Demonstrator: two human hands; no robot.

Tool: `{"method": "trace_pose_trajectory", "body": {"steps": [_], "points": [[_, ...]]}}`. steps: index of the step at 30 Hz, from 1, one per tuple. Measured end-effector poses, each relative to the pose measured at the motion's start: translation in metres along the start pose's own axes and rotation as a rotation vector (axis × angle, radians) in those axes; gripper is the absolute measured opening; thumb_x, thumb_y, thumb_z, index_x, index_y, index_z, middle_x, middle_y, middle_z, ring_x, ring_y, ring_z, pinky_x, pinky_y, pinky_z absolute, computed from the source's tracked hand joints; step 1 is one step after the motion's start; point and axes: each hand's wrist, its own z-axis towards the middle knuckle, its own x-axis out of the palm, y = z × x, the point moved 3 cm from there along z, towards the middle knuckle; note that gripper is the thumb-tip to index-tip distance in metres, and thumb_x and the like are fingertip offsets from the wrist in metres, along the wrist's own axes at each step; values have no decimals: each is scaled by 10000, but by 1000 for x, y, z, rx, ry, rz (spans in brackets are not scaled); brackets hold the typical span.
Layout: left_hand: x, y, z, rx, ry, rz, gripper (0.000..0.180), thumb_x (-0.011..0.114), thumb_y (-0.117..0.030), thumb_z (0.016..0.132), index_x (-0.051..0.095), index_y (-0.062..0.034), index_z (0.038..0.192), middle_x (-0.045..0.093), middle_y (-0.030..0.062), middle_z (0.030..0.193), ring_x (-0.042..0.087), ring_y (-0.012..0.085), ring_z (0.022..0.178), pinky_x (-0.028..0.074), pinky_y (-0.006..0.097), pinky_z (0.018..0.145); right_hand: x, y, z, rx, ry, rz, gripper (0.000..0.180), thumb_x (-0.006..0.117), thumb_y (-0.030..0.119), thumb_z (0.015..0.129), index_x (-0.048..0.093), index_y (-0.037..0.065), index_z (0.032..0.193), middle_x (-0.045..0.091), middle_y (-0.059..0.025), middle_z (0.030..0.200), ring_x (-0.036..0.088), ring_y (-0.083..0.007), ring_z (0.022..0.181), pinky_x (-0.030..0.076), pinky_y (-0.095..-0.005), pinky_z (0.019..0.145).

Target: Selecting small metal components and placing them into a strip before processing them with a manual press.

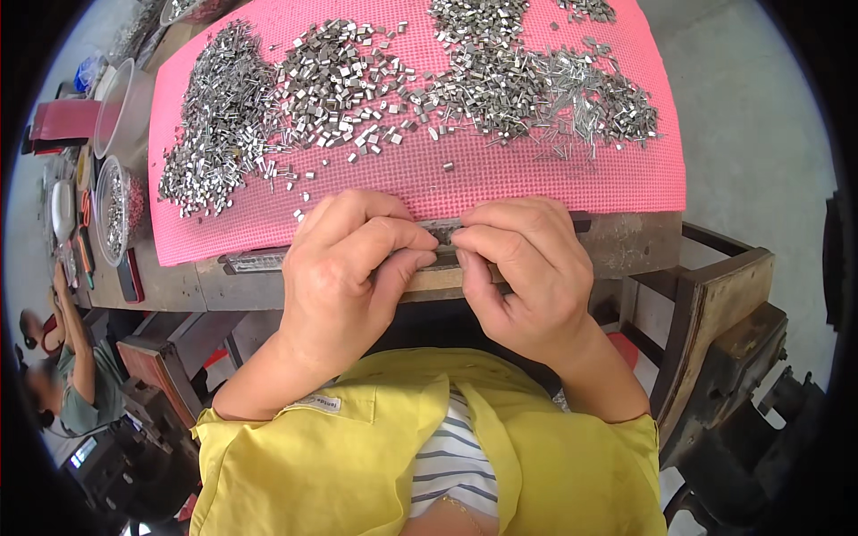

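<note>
Both hands meet at the near edge of the workbench, fingertips a small gap apart. My left hand (353, 268) is closed, thumb and index finger pinched together over a long dark metal strip (255, 260) that lies along the edge. My right hand (527, 268) is pinched the same way over the strip. Whatever small piece the fingertips hold is hidden. Just beyond, a pink mesh mat (402, 183) bears piles of small metal parts: thin pins (219, 116) at the left, small square blocks (331, 85) in the middle, and mixed blocks and pins (608, 103) at the right.
Clear plastic tubs (123, 107) stand left of the mat, one holding small parts. A dark red phone-like slab (130, 275) and tools with orange handles (87, 210) lie near them. A wooden-sided frame (715, 330) stands at right. Another person (85, 375) sits at far left.
</note>
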Motion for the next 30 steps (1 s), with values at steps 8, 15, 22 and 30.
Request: {"method": "trace_pose_trajectory", "body": {"steps": [8, 15, 22, 30], "points": [[-1, 6, -4, -25, -72, -98, 330, 835, 12, 712, 760, -87, 1018, 703, 59, 968, 663, 262, 867, 506, 370, 764, -1, 1, 2, 18, 12, -1, 273, 760, -40, 717, 689, 42, 967, 682, -74, 973, 680, -283, 871, 516, -406, 797], [-6, 6, -1, -55, -32, -170, 352, 818, 24, 748, 746, -75, 1079, 719, 81, 984, 678, 279, 873, 531, 374, 746, -2, 2, 3, 37, 25, -2, 264, 766, -33, 723, 685, 50, 960, 687, -65, 962, 682, -280, 873, 512, -407, 796], [0, 8, -4, 53, -113, -81, 301, 829, 2, 749, 766, -69, 1035, 725, 80, 991, 679, 268, 842, 528, 367, 734, -1, 3, 5, 44, 32, -22, 260, 772, -21, 726, 686, 61, 957, 690, -59, 954, 675, -275, 860, 501, -404, 779], [1, -5, -11, 252, -181, 253, 294, 812, -20, 673, 771, -106, 951, 712, 24, 968, 668, 226, 831, 486, 348, 698, -1, 3, 5, 65, 21, -12, 236, 773, -14, 735, 691, 64, 943, 697, -53, 946, 673, -270, 862, 495, -396, 774]]}}
